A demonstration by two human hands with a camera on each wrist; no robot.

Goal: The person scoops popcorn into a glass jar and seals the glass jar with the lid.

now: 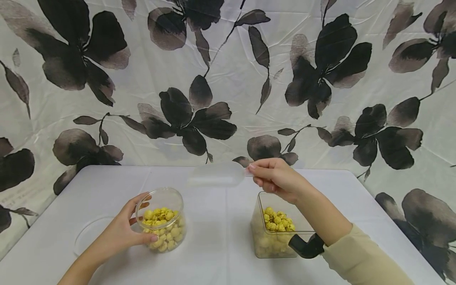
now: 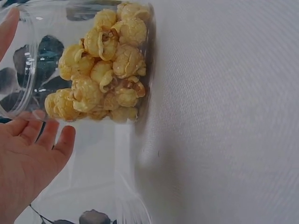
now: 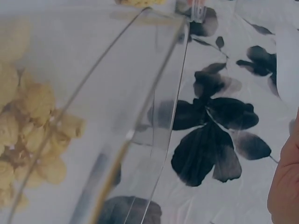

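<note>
My left hand holds a clear round jar part full of yellow popcorn, thumb in front and fingers behind the rim. In the left wrist view the popcorn shows through the jar's wall, with fingertips at its side. My right hand pinches the handle of a translucent scoop, held level above the table between the two containers. No popcorn shows in the scoop. Below the right hand stands a clear square container, also holding yellow popcorn; the right forearm hides part of it.
A clear round lid lies on the white table, left of the jar and partly behind the left wrist. A black wrist camera mount hangs beside the square container's front rim. A flower-patterned cloth rises behind the table.
</note>
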